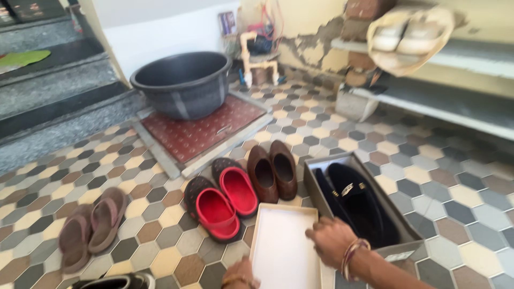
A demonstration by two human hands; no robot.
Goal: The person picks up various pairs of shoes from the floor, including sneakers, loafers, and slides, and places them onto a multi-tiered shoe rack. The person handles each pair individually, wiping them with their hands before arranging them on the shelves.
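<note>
left hand: cut off by the lower edge; only the knuckles and a bangle are seen, so its grip cannot be told.
right hand: its fingertips are blurred against the white cardboard box lid; the forearm is cut by the lower edge.
white cardboard box lid: its near end is lost below the frame.
black-and-white shoe: only a sliver is shown at the bottom edge.
pale sandals on the grey stone shelf: heavily blurred; details cannot be made out.
black loafers with metal buckles: their heels are hidden by the wall of the grey shoebox.
</note>
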